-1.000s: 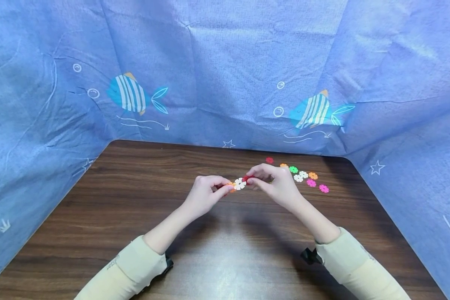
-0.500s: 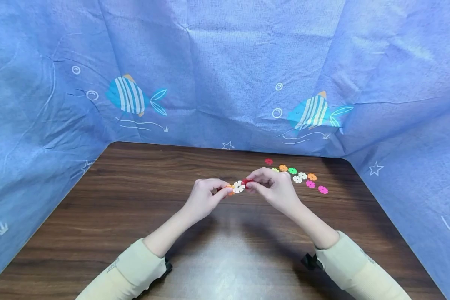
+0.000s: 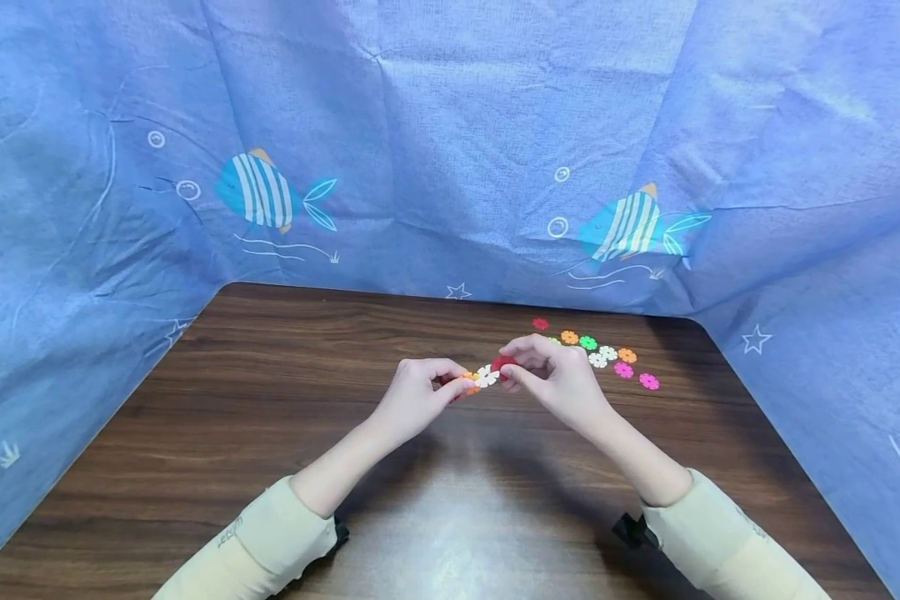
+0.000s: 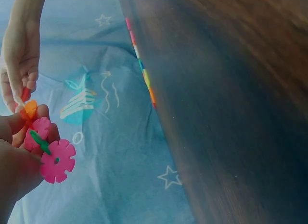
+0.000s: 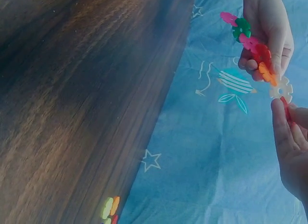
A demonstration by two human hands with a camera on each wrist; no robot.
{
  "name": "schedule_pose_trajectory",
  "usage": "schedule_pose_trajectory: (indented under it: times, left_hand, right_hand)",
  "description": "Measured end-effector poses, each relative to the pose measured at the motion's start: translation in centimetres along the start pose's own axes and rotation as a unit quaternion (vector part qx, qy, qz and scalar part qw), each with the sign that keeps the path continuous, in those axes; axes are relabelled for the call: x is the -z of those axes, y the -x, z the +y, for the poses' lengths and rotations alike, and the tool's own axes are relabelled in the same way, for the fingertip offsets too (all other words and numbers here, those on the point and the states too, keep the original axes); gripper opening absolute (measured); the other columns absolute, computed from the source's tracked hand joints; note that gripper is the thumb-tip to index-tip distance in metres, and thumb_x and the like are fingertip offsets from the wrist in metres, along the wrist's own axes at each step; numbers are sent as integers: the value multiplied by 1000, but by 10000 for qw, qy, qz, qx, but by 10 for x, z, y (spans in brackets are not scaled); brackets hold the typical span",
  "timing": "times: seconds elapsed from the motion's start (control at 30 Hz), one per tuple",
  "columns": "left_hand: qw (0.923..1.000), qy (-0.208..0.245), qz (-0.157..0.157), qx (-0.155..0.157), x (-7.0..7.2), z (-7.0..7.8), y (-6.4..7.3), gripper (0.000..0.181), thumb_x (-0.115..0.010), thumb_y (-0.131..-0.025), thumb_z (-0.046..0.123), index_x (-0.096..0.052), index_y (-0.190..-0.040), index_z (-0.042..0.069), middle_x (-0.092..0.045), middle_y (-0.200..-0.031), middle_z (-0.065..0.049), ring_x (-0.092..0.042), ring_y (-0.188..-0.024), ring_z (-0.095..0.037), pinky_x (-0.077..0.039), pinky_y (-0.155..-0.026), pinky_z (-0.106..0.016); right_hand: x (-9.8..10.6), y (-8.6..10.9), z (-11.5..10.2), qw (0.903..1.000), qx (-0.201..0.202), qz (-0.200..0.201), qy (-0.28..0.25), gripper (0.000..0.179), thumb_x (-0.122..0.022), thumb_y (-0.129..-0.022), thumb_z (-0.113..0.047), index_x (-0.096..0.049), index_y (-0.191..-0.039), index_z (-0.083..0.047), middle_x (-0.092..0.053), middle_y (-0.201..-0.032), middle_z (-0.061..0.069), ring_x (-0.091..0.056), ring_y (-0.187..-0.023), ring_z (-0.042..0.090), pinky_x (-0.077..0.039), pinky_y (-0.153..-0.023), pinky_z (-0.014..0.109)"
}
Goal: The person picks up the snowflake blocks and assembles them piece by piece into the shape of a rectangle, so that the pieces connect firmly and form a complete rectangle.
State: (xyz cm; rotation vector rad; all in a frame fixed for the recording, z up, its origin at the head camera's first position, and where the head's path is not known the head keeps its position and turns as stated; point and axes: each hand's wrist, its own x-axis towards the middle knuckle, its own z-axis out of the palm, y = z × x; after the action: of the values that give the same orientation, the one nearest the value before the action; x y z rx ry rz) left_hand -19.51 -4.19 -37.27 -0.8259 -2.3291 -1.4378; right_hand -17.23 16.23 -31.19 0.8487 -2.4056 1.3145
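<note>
A chain of flower-shaped interlocking discs stretches between the two hands, above the table. The left hand pinches it near the orange disc. Past those fingers, the right wrist view shows a red disc, a pink one, a green one and an end pink one. A white disc sits at the chain's other end, between the hands. Between thumb and fingers the right hand holds a red disc, its edge right at the white disc's rim. The fingers partly hide both red discs.
Several loose flower discs lie at the back right of the wooden table, among them a red disc, a green disc and a pink disc. A blue fish-print cloth hangs behind and along the sides.
The red disc in the right hand has turned and now shows more of its face. Both hands have shifted slightly, keeping their grips. The loose discs have stayed in place on the table.
</note>
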Motion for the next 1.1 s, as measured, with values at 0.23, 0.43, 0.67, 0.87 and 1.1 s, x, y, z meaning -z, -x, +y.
schedule_pose_trajectory:
  times: [0.23,0.43,0.67,0.87,1.1]
  left_hand:
    - [9988,472,2,132,1,-1,1,17,-75,-80,14,-72,-96,9,-72,-79,0,-60,-61,-3,-51,-53,-22]
    - [9985,500,142,-179,2,0,2,12,-73,-81,13,-73,-93,10,-71,-78,0,-57,-57,-4,-47,-49,-22]
    - [9987,257,298,-314,0,5,1,8,-73,-81,10,-74,-89,9,-72,-76,1,-54,-56,-1,-44,-47,-22]
    - [9987,261,328,-289,-4,4,1,8,-74,-81,10,-73,-89,9,-71,-76,2,-55,-57,-1,-47,-48,-27]
    - [9991,335,217,-127,-4,1,0,8,-73,-82,10,-70,-89,11,-70,-74,3,-60,-59,-7,-48,-51,-23]
  right_hand:
    - [3,0,3,9985,-304,-221,-389,16,-68,-80,9,-62,-94,5,-70,-78,17,-69,-67,30,-56,-59,32]
    - [2,1,3,9984,-305,-185,-433,13,-68,-80,8,-64,-91,4,-71,-77,16,-69,-66,27,-56,-60,34]
    - [1,4,5,9981,-292,-32,-537,11,-69,-79,9,-64,-88,6,-71,-76,16,-69,-64,23,-56,-59,32]
    - [4,3,4,9985,-179,-131,-508,12,-68,-79,11,-63,-88,6,-70,-77,17,-69,-65,25,-56,-59,29]
    - [13,1,11,9973,-184,-543,-452,22,-68,-80,8,-62,-101,6,-70,-83,17,-69,-70,31,-56,-60,28]
